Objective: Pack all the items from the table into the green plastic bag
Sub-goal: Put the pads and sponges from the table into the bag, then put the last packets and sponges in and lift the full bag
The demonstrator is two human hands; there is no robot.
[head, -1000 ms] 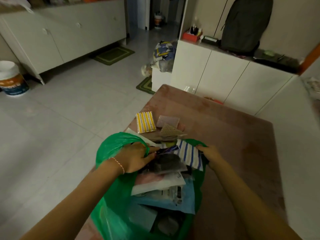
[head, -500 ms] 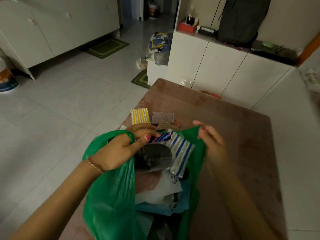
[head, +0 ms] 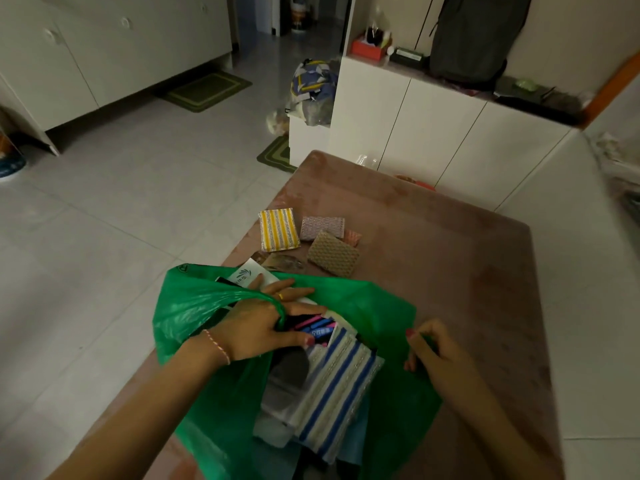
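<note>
The green plastic bag [head: 194, 306] lies open at the near end of the brown table [head: 433, 258]. My left hand [head: 263, 323] has the bag's left handle looped over it and its fingers rest on packets inside. My right hand [head: 433, 348] pinches the bag's right rim. A blue-striped pouch [head: 339, 386] and a dark packet [head: 287, 368] lie in the bag's mouth. Beyond the bag, on the table, are a yellow-striped sponge [head: 278, 230], a pink patterned sponge [head: 322, 227], a tan patterned sponge [head: 333, 253] and a white packet [head: 249, 276].
White cabinets [head: 408, 133] stand just past the table's far edge, with a grey backpack [head: 478, 32] on top. The tiled floor [head: 121, 209] lies to the left, with green mats [head: 204, 90] and a bundle of bags [head: 311, 88].
Both hands have lowered toward me with the bag, spreading its mouth wider. The blue-striped pouch has slid deeper in. The sponges behind the bag now show fully.
</note>
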